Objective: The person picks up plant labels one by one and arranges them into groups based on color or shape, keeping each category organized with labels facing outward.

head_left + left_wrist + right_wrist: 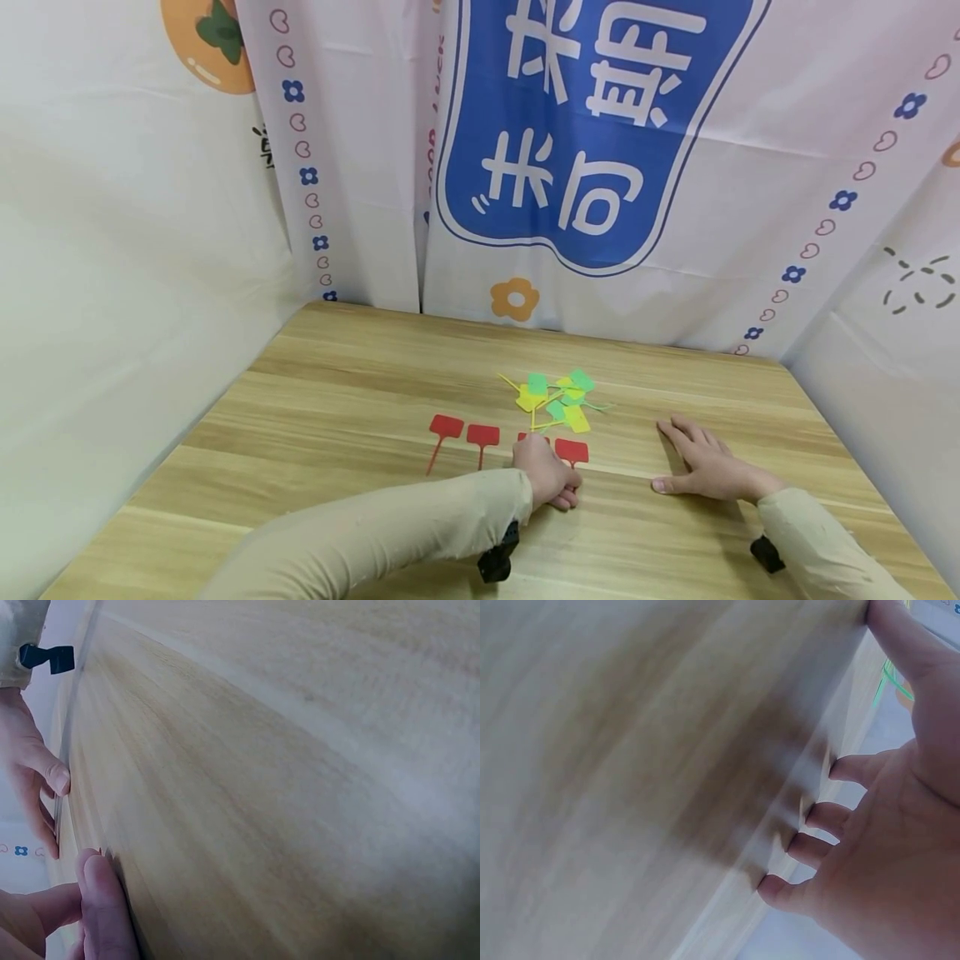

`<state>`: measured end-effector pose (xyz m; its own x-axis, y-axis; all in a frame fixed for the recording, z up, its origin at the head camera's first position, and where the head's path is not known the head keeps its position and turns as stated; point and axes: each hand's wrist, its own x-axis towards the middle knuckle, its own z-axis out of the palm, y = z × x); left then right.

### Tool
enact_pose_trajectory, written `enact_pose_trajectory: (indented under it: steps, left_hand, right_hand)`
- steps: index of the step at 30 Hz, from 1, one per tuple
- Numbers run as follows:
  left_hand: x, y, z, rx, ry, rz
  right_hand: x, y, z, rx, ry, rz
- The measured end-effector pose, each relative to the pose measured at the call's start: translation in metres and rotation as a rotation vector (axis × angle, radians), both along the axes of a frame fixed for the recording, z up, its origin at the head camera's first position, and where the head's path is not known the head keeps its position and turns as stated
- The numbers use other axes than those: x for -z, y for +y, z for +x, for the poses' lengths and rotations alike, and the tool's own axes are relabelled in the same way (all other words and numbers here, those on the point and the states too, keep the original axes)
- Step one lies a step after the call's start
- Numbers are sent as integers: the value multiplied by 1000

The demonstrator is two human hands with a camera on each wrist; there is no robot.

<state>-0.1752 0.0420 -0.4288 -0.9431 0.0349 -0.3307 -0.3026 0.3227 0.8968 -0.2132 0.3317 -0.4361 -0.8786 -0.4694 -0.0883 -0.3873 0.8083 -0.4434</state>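
Several red cable-tie tags lie in a row, each with a flat label and a thin tail; the left two, an outer tag and its neighbour, show fully or nearly so. My left hand partly covers a third tag and pinches the tail of the rightmost red tag. In the left wrist view, the thumb and fingers of this left hand press together, with a speck of red at their tips. My right hand rests on the table to the right, fingers spread; its fingertips touch the wood.
Behind the red row lies a loose pile of yellow tags and green tags, overlapping with tails crossed. The wooden table meets a printed curtain at its back and white cloth at both sides.
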Motion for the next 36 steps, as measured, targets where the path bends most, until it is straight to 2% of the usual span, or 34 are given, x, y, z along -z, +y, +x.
enact_pose_trajectory:
  steps: [7, 11, 17, 20, 22, 25, 31, 36]
  left_hand:
    - [3, 1, -1, 2, 8, 23]
    - [0, -2, -1, 18, 27, 65]
    - [-19, -14, -2, 38, 114, 180]
    - [-32, -25, -4, 85, 164, 190]
    - [-39, -36, -8, 135, 207, 154]
    - [-47, -56, -16, 225, 302, 56]
    - [-56, -103, -35, 369, 488, -126]
    - [-61, -144, -47, 445, 554, -313]
  right_hand:
    - [-1, 0, -1, 6, -16, 11]
    - [-1, -1, -1, 5, -20, 12]
    - [0, 0, -1, 8, -30, 9]
    - [4, 1, -2, 8, -14, 4]
    - [6, 1, -2, 12, -11, 2]
    - [8, 2, -3, 15, -9, 3]
    - [2, -1, -1, -3, -14, -4]
    - [-3, -3, 0, -1, -25, 5]
